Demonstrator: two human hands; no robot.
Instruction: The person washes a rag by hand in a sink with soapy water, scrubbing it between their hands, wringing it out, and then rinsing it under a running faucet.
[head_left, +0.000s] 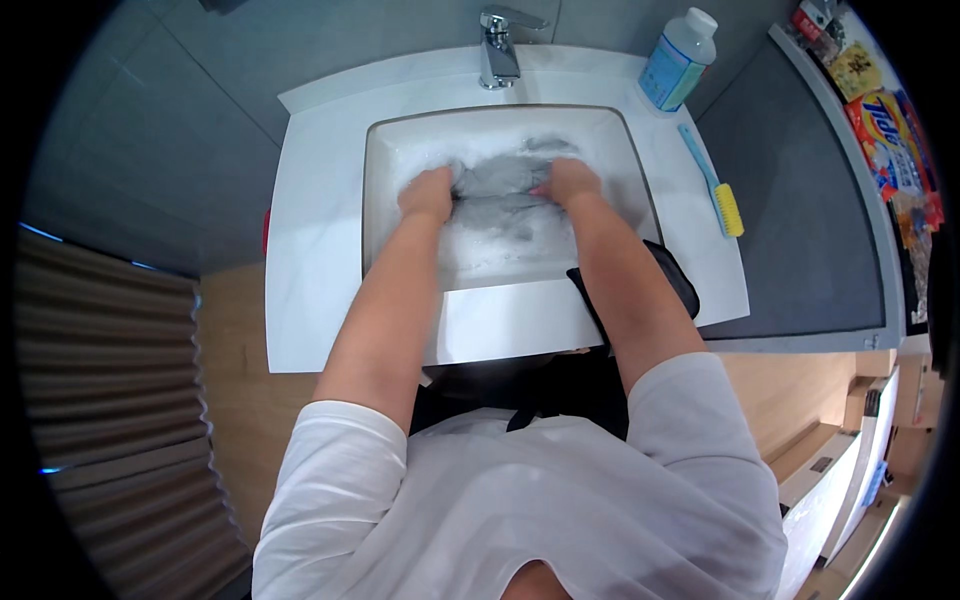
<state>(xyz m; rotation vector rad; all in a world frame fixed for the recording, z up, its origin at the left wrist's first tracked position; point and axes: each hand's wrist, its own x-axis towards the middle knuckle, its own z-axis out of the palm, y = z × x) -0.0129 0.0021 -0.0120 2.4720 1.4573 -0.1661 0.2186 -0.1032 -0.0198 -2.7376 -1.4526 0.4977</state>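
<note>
A dark, wet piece of cloth (502, 180) lies in sudsy water inside the white sink basin (405, 133). My left hand (429, 193) is closed on the cloth's left end. At its right end, my right hand (571, 180) grips it with bent fingers. The cloth is stretched between the two hands, and foam and water hide parts of it.
A chrome faucet (499, 52) stands behind the basin. On the counter's right are a plastic bottle (675, 64) with a white cap and a blue-handled brush (712, 184) with yellow bristles. A black item (671, 277) lies beneath my right forearm at the front edge.
</note>
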